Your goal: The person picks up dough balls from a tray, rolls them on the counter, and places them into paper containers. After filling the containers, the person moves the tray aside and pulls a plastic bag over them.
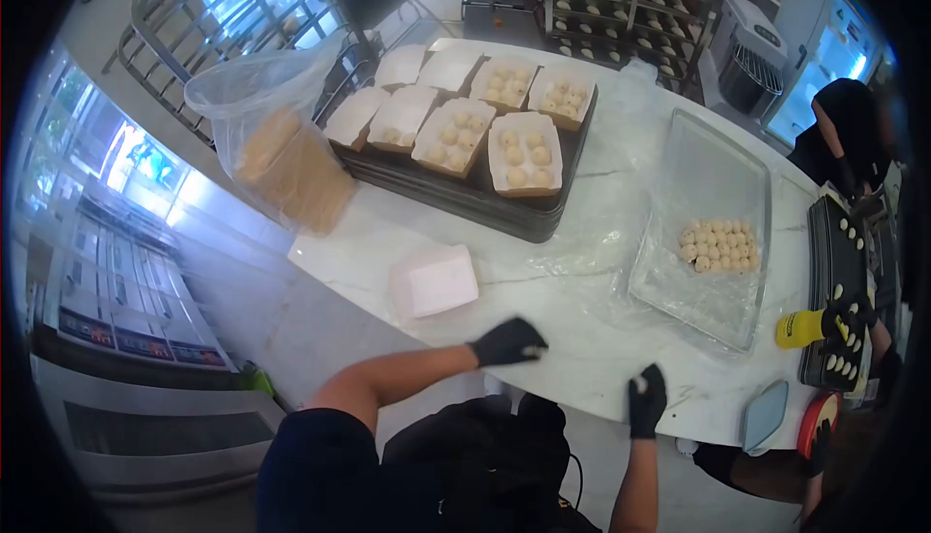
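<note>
My left hand [509, 342], in a black glove, is curled over the near edge of the marble-patterned table [562, 339]. Pale spots show at its fingertips. My right hand [647, 400], also black-gloved, is closed at the table edge further right, with a light spot near its thumb. What either hand holds, if anything, I cannot tell. Nearest my left hand lies a white paper tray [433, 281]. Beyond it, on stacked dark baking trays [456, 205], stand several paper trays; some hold round pale dough balls [525, 152].
A metal tray [722, 169] under plastic film holds many speckled dough balls [718, 246] at right. A plastic bag of brown paper trays [291, 164] stands at left. Co-workers at far right handle a yellow bottle [799, 329] and a red round lid [820, 422]. A blue-grey lid [766, 415] lies nearby.
</note>
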